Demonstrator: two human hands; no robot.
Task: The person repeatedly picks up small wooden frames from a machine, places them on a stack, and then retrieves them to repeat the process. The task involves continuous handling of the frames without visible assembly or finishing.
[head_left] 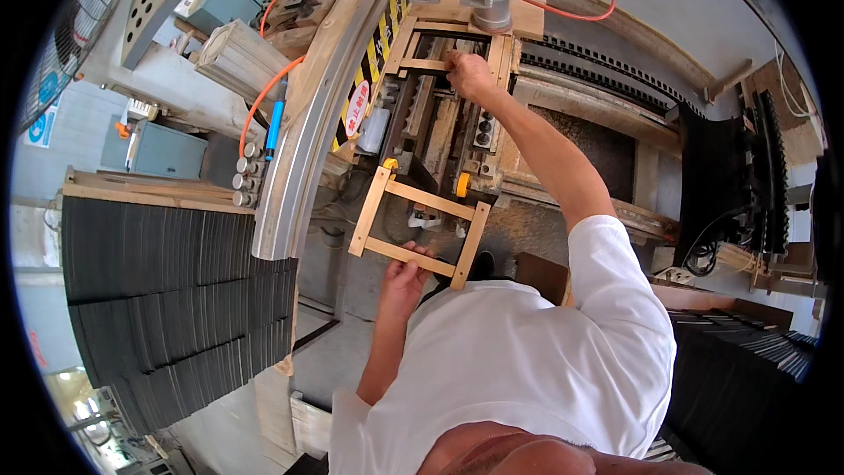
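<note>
My left hand (pixel 404 280), in front of my body, pinches the near crossbar of a light wooden frame (pixel 431 202). The frame is made of two side bars joined by two crossbars, and it is held tilted in the air just before the machine. My right arm is stretched far forward. At the machine's far end, my right hand (pixel 470 76) is closed at the crossbar of a second wooden frame (pixel 424 64), which lies on the machine under the metal head. The hand itself covers its fingertips there.
Two yellow knobs (pixel 462 185) stick out at the machine's near edge. A metal rail (pixel 303 158) with a blue pen-like tool (pixel 274 127) runs along the left. Stacks of black strips (pixel 176 290) stand left; a black cable chain (pixel 769 176) hangs right. Sawdust covers the machine bed.
</note>
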